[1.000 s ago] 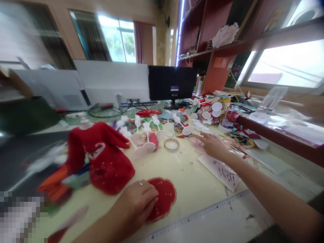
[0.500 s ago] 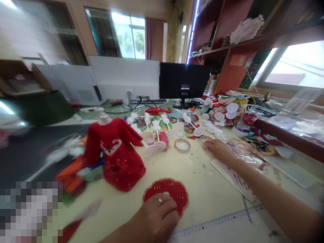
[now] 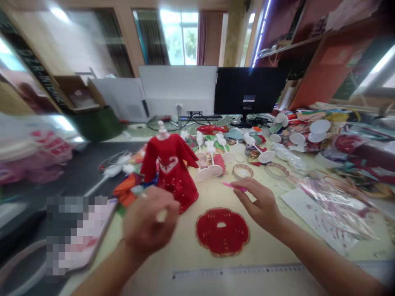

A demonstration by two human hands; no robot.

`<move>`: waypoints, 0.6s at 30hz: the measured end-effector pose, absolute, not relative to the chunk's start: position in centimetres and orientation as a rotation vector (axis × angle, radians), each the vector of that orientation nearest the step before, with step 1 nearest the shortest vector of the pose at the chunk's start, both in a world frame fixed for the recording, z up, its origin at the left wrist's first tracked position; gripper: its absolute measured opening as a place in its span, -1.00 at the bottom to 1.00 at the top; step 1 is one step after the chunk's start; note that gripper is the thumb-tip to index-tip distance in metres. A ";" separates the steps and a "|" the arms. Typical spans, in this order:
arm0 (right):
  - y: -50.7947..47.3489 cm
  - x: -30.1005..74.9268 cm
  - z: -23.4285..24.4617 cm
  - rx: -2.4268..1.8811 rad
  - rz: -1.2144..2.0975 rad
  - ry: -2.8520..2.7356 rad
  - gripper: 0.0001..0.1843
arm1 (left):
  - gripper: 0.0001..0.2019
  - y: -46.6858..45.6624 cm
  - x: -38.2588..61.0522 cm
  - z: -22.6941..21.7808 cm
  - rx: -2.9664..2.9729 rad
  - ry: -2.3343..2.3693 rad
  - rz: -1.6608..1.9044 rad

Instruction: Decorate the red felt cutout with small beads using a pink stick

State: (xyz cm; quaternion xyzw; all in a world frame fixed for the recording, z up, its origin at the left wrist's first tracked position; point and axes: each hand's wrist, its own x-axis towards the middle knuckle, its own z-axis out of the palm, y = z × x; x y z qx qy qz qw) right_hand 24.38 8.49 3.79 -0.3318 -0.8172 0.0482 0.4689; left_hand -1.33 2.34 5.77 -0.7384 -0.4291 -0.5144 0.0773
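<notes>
Though smeared by motion in the head view, holds the left hand [image 3: 151, 220] up over the table [image 3: 185, 253], left of the red scalloped patch [image 3: 212, 236] and apart from it. Curls those fingers in toward the thumb; cannot tell through the blur whether pressed together or closed on something. Pinches a slim pink tool [image 3: 227, 185] in the right hand [image 3: 262, 201], clamped between thumb and forefinger, pointing left and partly covered by the fingers. Finds the patch lying flat between the two hands, touched by neither, with a small pale spot near its middle; cannot make out whether a hole or a mark. Behind the left hand, sees a red dress [image 3: 168, 156] on a small white figure [image 3: 162, 132], with the lower left side hidden by that hand. Nearer the front, follows a ruler [image 3: 222, 273] until covered by the right forearm [image 3: 327, 259]. Past the right hand, meets two tape rings [image 3: 243, 166], then white stemmed stands [image 3: 212, 157], overlapping among cloth scraps. To the right, barely reads the marked paper [image 3: 314, 224], half covered by shiny film [image 3: 336, 205]. Loses both forearms at the frame's edge, and part of a pinkish object [image 3: 95, 234] under coarse square blocks.
</notes>
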 end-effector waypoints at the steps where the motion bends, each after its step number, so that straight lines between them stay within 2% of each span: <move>1: 8.2 23.9 3.5 -0.806 0.164 -1.994 -0.86 | -0.95 2.3 -2.4 6.3 -1.949 -1.361 -1.707; 3: 7.8 23.1 3.0 -0.802 0.253 -1.969 -0.86 | -0.94 2.6 -3.8 6.7 -1.672 -1.654 -1.816; 5: 7.4 22.5 2.7 -0.809 0.329 -1.951 -0.87 | -0.88 3.2 -4.5 6.5 -1.682 -1.822 -1.799; 9: 6.6 21.7 2.3 -0.807 0.404 -1.953 -0.89 | -0.57 4.5 -4.9 5.4 -1.887 -2.142 -1.747; 14: 6.2 21.1 1.6 -0.807 0.433 -1.939 -0.87 | -0.30 6.5 -5.1 5.0 -2.068 -2.167 -1.792; 18: 6.2 21.0 0.9 -0.806 0.448 -1.949 -0.88 | -0.30 7.9 -4.6 5.2 -2.221 -2.075 -1.896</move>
